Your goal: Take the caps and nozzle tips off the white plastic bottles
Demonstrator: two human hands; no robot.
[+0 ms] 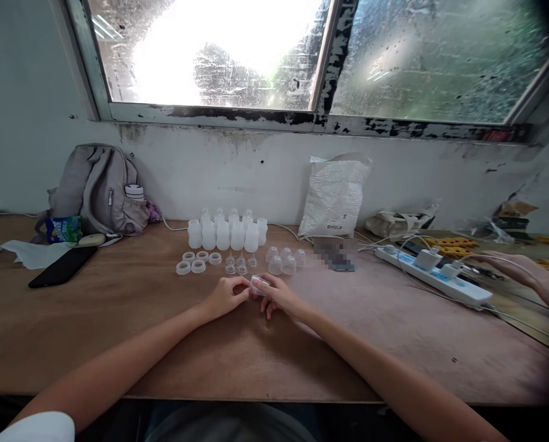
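Between my two hands is a small clear plastic piece [258, 282]. My right hand [277, 294] is closed round it, and the fingertips of my left hand [229, 295] pinch at its left side. Behind them stand several frosted white bottles [223, 236] in rows. In front of the bottles lie several translucent rings [198, 266] on the left, several clear nipples [241, 266] in the middle and several clear domed caps [288, 264] on the right.
At the left are a grey backpack [102, 190], a black phone [63, 267] and a white tissue [39, 252]. A white padded bag [334, 196] leans on the wall. A power strip [433, 276] with cables lies to the right, near another person's hand [518, 268].
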